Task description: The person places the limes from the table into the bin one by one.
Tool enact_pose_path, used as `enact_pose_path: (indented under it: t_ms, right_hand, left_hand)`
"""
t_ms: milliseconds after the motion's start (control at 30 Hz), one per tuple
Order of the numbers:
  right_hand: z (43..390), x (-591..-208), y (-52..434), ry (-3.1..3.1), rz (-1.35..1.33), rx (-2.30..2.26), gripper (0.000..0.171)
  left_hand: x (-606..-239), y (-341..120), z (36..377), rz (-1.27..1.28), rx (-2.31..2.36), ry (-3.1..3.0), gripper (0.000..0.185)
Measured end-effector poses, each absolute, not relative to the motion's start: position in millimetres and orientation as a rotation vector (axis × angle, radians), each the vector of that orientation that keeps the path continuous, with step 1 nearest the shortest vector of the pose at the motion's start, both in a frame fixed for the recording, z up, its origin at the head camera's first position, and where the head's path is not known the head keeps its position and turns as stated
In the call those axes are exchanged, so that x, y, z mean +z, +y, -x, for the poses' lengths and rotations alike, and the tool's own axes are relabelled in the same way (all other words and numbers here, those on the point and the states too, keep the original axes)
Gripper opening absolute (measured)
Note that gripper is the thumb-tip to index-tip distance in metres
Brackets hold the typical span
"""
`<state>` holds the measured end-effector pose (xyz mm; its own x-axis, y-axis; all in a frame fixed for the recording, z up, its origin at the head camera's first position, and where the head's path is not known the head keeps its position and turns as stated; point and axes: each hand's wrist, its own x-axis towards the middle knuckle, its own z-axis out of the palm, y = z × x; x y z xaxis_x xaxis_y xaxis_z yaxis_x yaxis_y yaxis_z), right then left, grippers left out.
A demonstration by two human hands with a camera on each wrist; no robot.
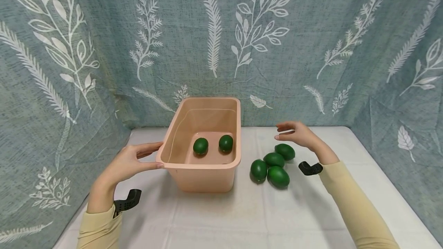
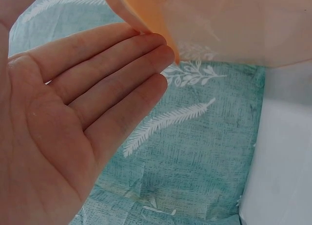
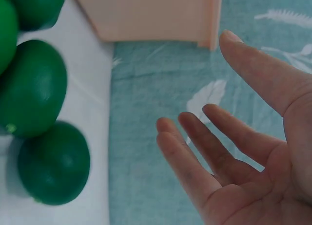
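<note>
Loosely, the right hand [image 1: 300, 134] hovers near 4 limes [image 1: 274, 160]; the left hand [image 1: 125, 163] (fingers straight) touches a tub [image 1: 204, 180].

Leaf-patterned teal cloth [image 1: 173, 22] behind a white table [image 1: 221, 218]

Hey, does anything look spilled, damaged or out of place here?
No, nothing stands out. The tub sits upright on the table, with limes inside and four more limes clustered beside it. No spill or damage shows.

Upright peach bin [image 1: 203, 180] holds two green limes [image 1: 200, 146], perhaps a third [image 1: 225, 163]; four limes [image 1: 274, 160] cluster beside it.
</note>
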<state>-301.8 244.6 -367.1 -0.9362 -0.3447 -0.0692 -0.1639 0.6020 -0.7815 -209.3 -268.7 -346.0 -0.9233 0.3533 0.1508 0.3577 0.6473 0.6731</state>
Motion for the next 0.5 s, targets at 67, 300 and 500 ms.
enact_pose_path:
  t_ms: [67, 300, 500]
  right_hand:
    - [302.5, -371.7, 249.3, 2.613, 0.4, -1.24, 0.069]
    - [302.0, -388.1, 262.6, 2.655, 0.327, -1.191, 0.072]
    - [303.4, -403.1, 270.3, 2.676, 0.275, -1.195, 0.071]
  left_hand:
    - [-346.0, -268.8, 209.4, 0.608, -1.162, -2.849, 0.064]
    - [-347.5, -269.1, 210.2, 0.597, -1.14, -2.854, 0.064]
    - [-347.2, -268.8, 209.5, 0.61, -1.148, -2.84, 0.063]
